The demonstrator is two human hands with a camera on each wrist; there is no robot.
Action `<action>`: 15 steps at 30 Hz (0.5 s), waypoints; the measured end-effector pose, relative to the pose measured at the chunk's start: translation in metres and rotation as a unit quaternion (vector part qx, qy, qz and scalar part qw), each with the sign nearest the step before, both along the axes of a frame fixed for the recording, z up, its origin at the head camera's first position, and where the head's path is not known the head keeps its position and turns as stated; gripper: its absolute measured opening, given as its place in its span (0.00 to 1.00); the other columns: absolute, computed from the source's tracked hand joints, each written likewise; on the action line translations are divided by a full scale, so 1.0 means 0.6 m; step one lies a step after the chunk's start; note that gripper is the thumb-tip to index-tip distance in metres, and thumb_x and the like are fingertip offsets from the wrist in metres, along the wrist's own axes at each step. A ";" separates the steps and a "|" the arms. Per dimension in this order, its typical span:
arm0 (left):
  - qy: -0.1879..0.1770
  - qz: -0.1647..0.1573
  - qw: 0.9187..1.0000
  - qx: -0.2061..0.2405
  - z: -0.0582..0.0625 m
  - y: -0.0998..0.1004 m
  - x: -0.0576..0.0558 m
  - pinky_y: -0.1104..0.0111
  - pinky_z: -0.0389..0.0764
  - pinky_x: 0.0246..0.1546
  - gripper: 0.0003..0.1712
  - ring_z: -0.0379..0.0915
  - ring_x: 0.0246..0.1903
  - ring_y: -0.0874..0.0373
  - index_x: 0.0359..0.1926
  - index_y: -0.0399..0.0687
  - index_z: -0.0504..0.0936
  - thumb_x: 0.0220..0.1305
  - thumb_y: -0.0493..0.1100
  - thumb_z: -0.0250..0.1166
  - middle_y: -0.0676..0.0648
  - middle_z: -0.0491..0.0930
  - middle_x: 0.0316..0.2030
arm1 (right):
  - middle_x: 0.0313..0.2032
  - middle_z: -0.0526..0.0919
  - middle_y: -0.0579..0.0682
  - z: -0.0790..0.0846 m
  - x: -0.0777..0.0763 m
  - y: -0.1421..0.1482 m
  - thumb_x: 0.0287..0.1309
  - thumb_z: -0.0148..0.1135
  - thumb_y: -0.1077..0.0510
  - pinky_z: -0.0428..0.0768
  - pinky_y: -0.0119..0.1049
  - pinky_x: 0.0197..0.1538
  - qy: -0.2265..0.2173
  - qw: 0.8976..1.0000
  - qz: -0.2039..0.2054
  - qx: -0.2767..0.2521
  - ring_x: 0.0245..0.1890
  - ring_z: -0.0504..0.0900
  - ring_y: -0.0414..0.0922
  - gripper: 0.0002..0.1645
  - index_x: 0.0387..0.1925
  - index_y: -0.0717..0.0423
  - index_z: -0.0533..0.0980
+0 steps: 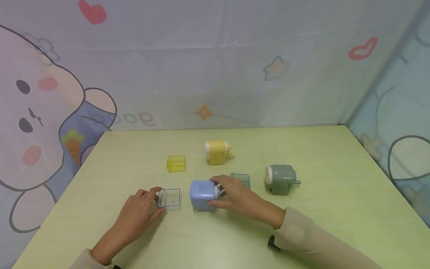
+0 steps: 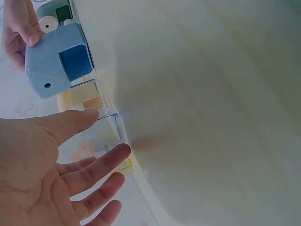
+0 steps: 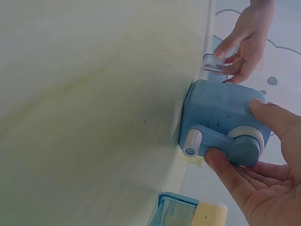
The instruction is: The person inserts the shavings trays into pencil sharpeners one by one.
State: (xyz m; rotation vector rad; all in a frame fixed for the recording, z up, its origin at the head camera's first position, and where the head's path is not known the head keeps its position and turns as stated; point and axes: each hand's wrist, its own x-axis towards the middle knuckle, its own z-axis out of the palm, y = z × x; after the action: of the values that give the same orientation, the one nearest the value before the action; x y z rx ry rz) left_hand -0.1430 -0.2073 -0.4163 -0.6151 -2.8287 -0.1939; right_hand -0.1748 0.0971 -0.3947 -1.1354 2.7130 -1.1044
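My right hand (image 1: pixel 236 194) grips a blue crank pencil sharpener (image 1: pixel 202 195) from its crank end, thumb on one side and fingers on the other. In the right wrist view its crank handle (image 3: pixel 192 142) points toward the camera. The left wrist view shows the dark square drawer opening (image 2: pixel 76 62) in its body and a round pencil hole. My left hand (image 1: pixel 136 211) is at the left end of a clear drawer with a blue rim (image 1: pixel 169 198), thumb and extended forefinger at its two sides. The blue sharpener stands just right of that drawer.
A yellow sharpener (image 1: pixel 216 152) stands farther back, with a yellow clear drawer (image 1: pixel 176 163) to its left. To the right is a dark green sharpener (image 1: pixel 282 180). A green clear drawer (image 1: pixel 243 180) lies partly hidden behind my right hand. A printed cloth (image 1: pixel 235 86) hangs behind the table.
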 end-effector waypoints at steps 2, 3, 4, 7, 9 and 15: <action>-0.004 0.002 1.000 0.000 0.000 0.001 0.000 0.58 0.71 0.34 0.33 0.67 0.42 0.54 0.55 0.43 0.68 0.53 0.54 0.67 0.55 0.76 0.36 | 0.45 0.75 0.48 0.002 0.000 0.000 0.50 0.66 0.46 0.76 0.33 0.40 -0.002 1.000 -0.001 0.000 0.39 0.74 0.37 0.35 0.54 0.61 0.66; -0.006 0.004 1.000 -0.001 0.000 0.001 0.000 0.58 0.71 0.34 0.33 0.67 0.42 0.54 0.55 0.42 0.68 0.53 0.54 0.67 0.55 0.76 0.36 | 0.45 0.75 0.48 0.002 0.000 -0.001 0.51 0.66 0.46 0.76 0.33 0.40 -0.002 1.000 -0.001 0.001 0.39 0.74 0.37 0.35 0.54 0.61 0.66; -0.008 0.005 1.000 -0.002 0.000 0.002 0.000 0.58 0.71 0.34 0.33 0.67 0.42 0.54 0.55 0.42 0.69 0.53 0.54 0.67 0.55 0.76 0.36 | 0.45 0.75 0.48 0.002 0.000 -0.001 0.50 0.66 0.46 0.76 0.33 0.40 -0.001 1.000 -0.001 0.003 0.39 0.74 0.37 0.35 0.54 0.61 0.66; -0.015 0.009 1.000 -0.005 0.000 0.004 0.001 0.58 0.72 0.35 0.33 0.67 0.42 0.54 0.54 0.42 0.69 0.53 0.54 0.67 0.55 0.76 0.35 | 0.45 0.75 0.49 0.003 0.000 -0.001 0.51 0.66 0.46 0.76 0.32 0.40 -0.002 1.000 -0.002 0.006 0.39 0.74 0.37 0.35 0.54 0.62 0.66; -0.019 0.011 1.000 -0.006 0.001 0.006 0.002 0.57 0.72 0.36 0.33 0.67 0.42 0.54 0.54 0.42 0.69 0.53 0.55 0.67 0.55 0.76 0.35 | 0.45 0.75 0.49 0.002 0.001 -0.001 0.51 0.65 0.46 0.76 0.32 0.40 -0.003 1.000 -0.002 0.008 0.39 0.74 0.38 0.35 0.54 0.62 0.66; -0.026 0.007 1.000 0.004 0.001 0.014 0.004 0.57 0.71 0.38 0.33 0.67 0.43 0.54 0.54 0.41 0.69 0.53 0.55 0.67 0.56 0.76 0.35 | 0.45 0.75 0.48 0.001 0.000 -0.002 0.51 0.65 0.46 0.76 0.33 0.40 -0.008 1.000 -0.005 0.006 0.40 0.75 0.37 0.35 0.54 0.61 0.66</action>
State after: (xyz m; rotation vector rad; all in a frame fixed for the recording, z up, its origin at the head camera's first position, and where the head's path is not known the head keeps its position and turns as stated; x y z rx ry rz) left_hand -0.1409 -0.1989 -0.4156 -0.5953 -2.8793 -0.2222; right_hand -0.1747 0.0961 -0.3939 -1.1070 2.7120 -1.0919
